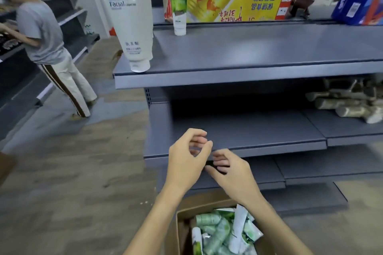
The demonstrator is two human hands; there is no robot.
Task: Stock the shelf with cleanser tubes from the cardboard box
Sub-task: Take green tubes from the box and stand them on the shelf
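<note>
Fingers: left hand, right hand loosely curled, empty | box tubes below | advice: grasp mid-body, stand cap-down near shelf front edge

Cardboard box cut off by bottom edge; bystander's face blurred

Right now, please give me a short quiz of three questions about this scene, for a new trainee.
1. True or false: the green tube stands upright on the top shelf.
2. Where is the cardboard box? A) on the floor below the hands B) on the top shelf
3. Fill in: the left hand and right hand hold ____.

Key: 1 true; 2 A; 3 nothing
</note>
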